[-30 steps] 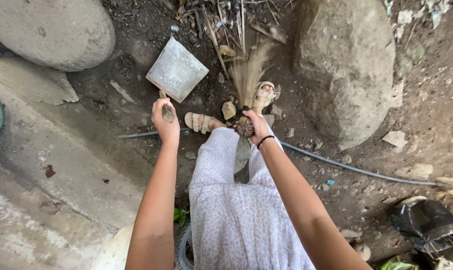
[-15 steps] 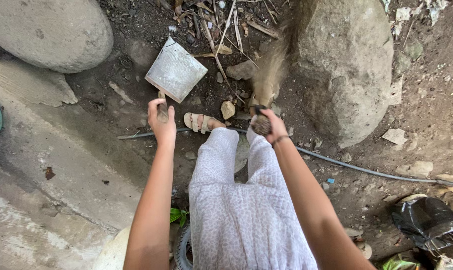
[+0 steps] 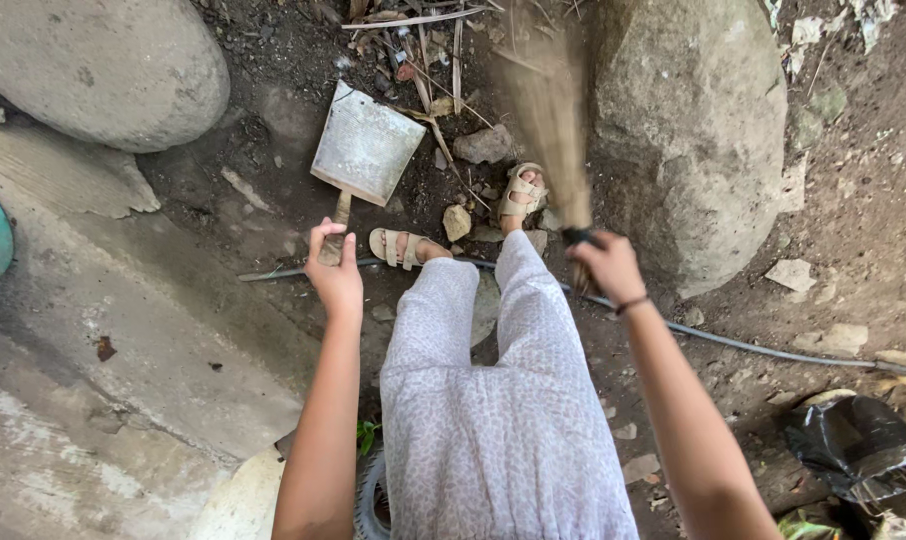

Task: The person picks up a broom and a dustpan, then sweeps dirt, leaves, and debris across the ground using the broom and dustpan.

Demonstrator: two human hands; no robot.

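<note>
Two hands are engaged, each closed on a tool. Left hand [image 3: 335, 272] grips the wooden handle of a grey metal dustpan [image 3: 367, 145], whose pan lies flat on the dirt ahead of that hand, mouth facing the debris. Right hand [image 3: 607, 266] is closed around the bound neck of a straw broom [image 3: 551, 110]; the bristles extend ahead of it and appear blurred.

Progress, as judged: the dustpan looks bare, with nothing gathered in it. Dry sticks and leaves [image 3: 423, 40] lie beyond the pan, and small stones [image 3: 483, 145] sit between the pan and the broom. The sweeping appears to be at an early stage, most litter uncollected.

Surroundings: sandalled feet [image 3: 398, 247] stand between the hands. A large boulder [image 3: 698, 130] is just right of the broom, limiting its swing. Another boulder [image 3: 93, 70] lies far left of the left hand. A thin hose [image 3: 773, 345] crosses the ground beneath both arms. A black plastic bag [image 3: 858, 450] sits behind the right hand.
</note>
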